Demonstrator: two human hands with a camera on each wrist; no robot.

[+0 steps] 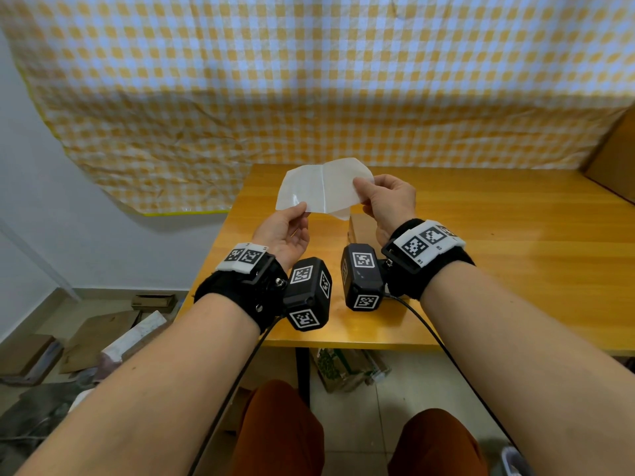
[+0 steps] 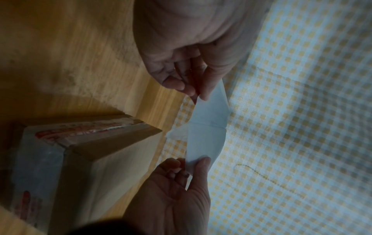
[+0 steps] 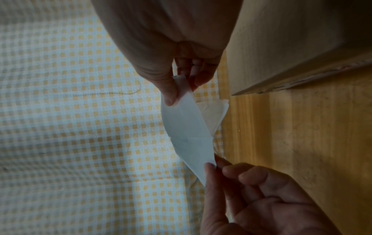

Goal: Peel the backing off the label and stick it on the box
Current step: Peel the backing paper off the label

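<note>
Both hands hold a white label sheet (image 1: 321,187) up in the air over the wooden table (image 1: 498,255). My left hand (image 1: 300,209) pinches its lower left corner between thumb and fingers. At the sheet's right edge my right hand (image 1: 360,191) pinches it the same way. The sheet has a crease down its middle, and a second thin layer (image 3: 213,114) stands away from it on the right-hand side. The brown cardboard box (image 2: 80,151) with printed tape lies on the table under the hands. In the head view only a bit of the box (image 1: 360,228) shows.
A yellow and white checked cloth (image 1: 309,80) hangs on the wall behind the table. A large cardboard box (image 1: 615,159) stands at the far right. Flattened cardboard and clutter (image 1: 96,338) lie on the floor to the left. My knees sit under the table's near edge.
</note>
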